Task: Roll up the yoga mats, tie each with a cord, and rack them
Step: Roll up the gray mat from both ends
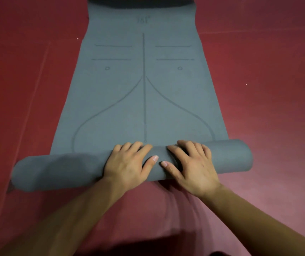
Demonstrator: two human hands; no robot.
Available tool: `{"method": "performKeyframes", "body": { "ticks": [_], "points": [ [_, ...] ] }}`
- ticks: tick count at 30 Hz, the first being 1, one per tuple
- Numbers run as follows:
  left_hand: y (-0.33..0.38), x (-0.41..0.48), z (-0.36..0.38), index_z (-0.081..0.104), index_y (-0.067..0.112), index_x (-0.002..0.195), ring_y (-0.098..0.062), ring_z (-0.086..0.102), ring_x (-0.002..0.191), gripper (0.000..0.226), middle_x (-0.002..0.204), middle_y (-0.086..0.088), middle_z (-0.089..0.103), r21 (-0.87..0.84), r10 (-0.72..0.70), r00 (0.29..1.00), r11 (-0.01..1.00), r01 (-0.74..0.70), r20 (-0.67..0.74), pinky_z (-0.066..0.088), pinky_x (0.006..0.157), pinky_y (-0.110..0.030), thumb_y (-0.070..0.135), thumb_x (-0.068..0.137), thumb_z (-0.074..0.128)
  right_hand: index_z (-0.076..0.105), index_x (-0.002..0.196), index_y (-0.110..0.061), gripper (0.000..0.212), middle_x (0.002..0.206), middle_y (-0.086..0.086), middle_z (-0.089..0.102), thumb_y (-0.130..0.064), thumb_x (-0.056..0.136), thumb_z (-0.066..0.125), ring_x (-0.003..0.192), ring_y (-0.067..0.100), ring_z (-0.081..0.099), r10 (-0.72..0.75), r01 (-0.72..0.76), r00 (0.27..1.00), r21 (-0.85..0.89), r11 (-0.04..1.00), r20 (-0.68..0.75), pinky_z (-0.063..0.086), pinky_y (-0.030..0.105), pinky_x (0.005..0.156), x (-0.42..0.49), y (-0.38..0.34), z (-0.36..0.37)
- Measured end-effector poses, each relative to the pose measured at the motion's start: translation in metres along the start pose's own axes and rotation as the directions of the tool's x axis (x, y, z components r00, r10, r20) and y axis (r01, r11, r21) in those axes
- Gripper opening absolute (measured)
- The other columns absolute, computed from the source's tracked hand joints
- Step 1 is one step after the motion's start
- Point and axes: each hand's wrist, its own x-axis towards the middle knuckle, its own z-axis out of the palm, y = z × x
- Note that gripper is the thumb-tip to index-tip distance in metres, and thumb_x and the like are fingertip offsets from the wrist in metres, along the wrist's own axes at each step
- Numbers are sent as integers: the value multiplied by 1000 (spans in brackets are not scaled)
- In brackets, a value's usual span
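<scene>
a grey yoga mat lies lengthwise on a dark red floor, running from near to far, with its far end curling up a little at the top of the view. its near end is wound into a roll that lies across the mat from left to right, the left end sitting somewhat nearer than the right end and looking blurred. the flat stretch beyond the roll shows printed guide marks: a straight centre line, two curved lines sweeping out to either side, short horizontal bars, two small circles and a faint logo near the far end. both hands rest on the middle of the roll, close beside each other but not touching. the left hand lies palm down on it with the fingers bent over the crest toward the far side and the thumb stretched along the near face, pointing right. the right hand mirrors it, fingers draped over the top and curling down the far side, thumb pointing left, so the two thumb tips are just apart. each hand wraps the roll between fingers and thumb. bare forearms reach in from the near edge. faint seam lines cross the floor on the left, and a few tiny white specks lie on it.
</scene>
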Motion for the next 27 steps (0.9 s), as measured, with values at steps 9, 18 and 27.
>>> {"method": "performKeyframes", "body": {
  "ticks": [9,18,27],
  "points": [
    [4,12,1,66,18,120,-29,61,92,45,106,-3,65,-52,7,987,999,-16,-159,46,80,-44,49,99,41,67,120,-33,56,113,-5,62,-71,97,34,103,23,58,40,-39,999,-48,998,20,38,41,96,22,0,4],
    [2,24,1,66,25,115,-29,59,85,41,102,1,64,-6,-23,998,1000,23,-66,45,74,-44,48,99,36,64,122,-31,56,119,-4,58,-72,97,35,113,21,54,40,-41,999,15,999,10,33,45,104,21,-1,1],
    [6,24,2,66,21,116,-26,60,100,35,111,0,64,-40,-32,967,999,23,-253,42,92,-48,43,99,44,65,120,-31,51,119,-3,60,-68,97,38,112,23,56,76,-76,997,-13,997,4,34,47,105,37,-2,10]
  ]
}}
